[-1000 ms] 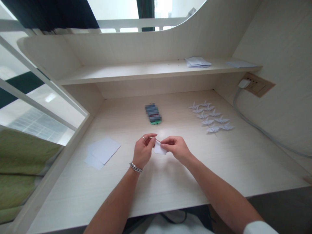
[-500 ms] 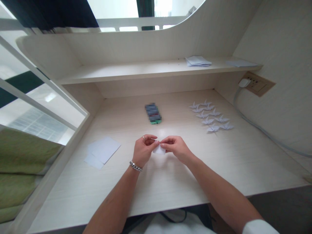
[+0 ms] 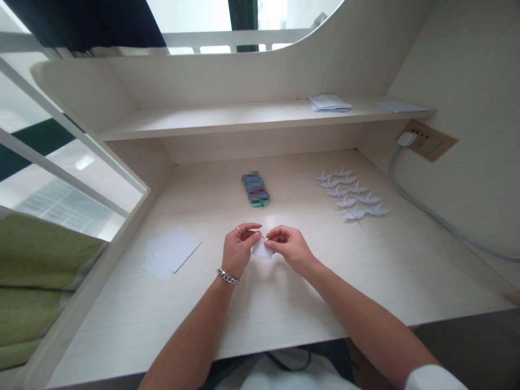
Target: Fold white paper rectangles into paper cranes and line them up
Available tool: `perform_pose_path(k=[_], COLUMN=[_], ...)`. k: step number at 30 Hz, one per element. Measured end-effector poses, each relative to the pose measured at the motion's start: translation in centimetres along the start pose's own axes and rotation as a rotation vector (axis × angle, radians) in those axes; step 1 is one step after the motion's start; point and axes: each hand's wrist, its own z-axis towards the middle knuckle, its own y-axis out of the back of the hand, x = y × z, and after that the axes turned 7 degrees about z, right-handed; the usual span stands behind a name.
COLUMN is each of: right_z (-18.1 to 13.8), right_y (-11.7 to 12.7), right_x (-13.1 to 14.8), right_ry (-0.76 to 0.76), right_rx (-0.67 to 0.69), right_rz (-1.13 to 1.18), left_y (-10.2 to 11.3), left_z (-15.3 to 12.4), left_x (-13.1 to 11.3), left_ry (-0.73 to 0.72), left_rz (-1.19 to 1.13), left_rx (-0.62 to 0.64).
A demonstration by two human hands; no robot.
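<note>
From the head camera I see both hands meeting over the middle of the bench (image 3: 284, 309), with a small folded piece of white paper (image 3: 261, 250) between them, held just above the wood. A second ago that paper hung lower and wider under the right fingers. Now it shows as a tighter, smaller shape drawn in between the two thumbs, and the right hand (image 3: 290, 249) has come slightly left towards the left hand (image 3: 238, 250). The left hand pinches the paper's left edge between thumb and forefinger. The right hand, fingers curled, grips the right edge. Everything else lies as it did: the loose white sheets (image 3: 173, 252) to the left, the rows of folded paper cranes (image 3: 351, 195) far right, and the paper stack (image 3: 329, 103) on the shelf (image 3: 219, 121). Most of the held paper is covered by fingertips, so I cannot make out its folds. The left hand wears a ring (image 3: 239, 230) and the wrist a chain bracelet (image 3: 227, 278). The right sleeve is cut off at the bottom edge. The cable (image 3: 426, 210) from the wall socket (image 3: 431, 142) runs out of frame to the right. The dark object with a green end (image 3: 255, 189) behind the hands is pixelated, so I can read no writing on it.
</note>
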Motion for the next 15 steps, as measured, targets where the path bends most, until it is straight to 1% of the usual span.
perform_pose_path(k=[4, 8, 9, 12, 15], right_z=[-0.1, -0.17, -0.18, -0.21, -0.18], right_y=[0.03, 0.03, 0.0, -0.09, -0.02], right_x=[0.19, 0.17, 0.09, -0.14, -0.25], right_ry=[0.057, 0.103, 0.113, 0.121, 0.069], right_rx=[-0.027, -0.035, -0.031, -0.011, 0.028], right_rz=[-0.038, -0.101, -0.116, -0.139, -0.181], left_y=[-0.01, 0.06, 0.06, 0.01, -0.03], left_z=[0.21, 0.22, 0.2, 0.11, -0.02], left_x=[0.19, 0.34, 0.38, 0.42, 0.36], left_ry=[-0.002, -0.035, -0.042, -0.056, -0.065], left_rz=[-0.032, 0.048, 0.06, 0.064, 0.053], left_rx=[0.01, 0.084, 0.085, 0.024, -0.012])
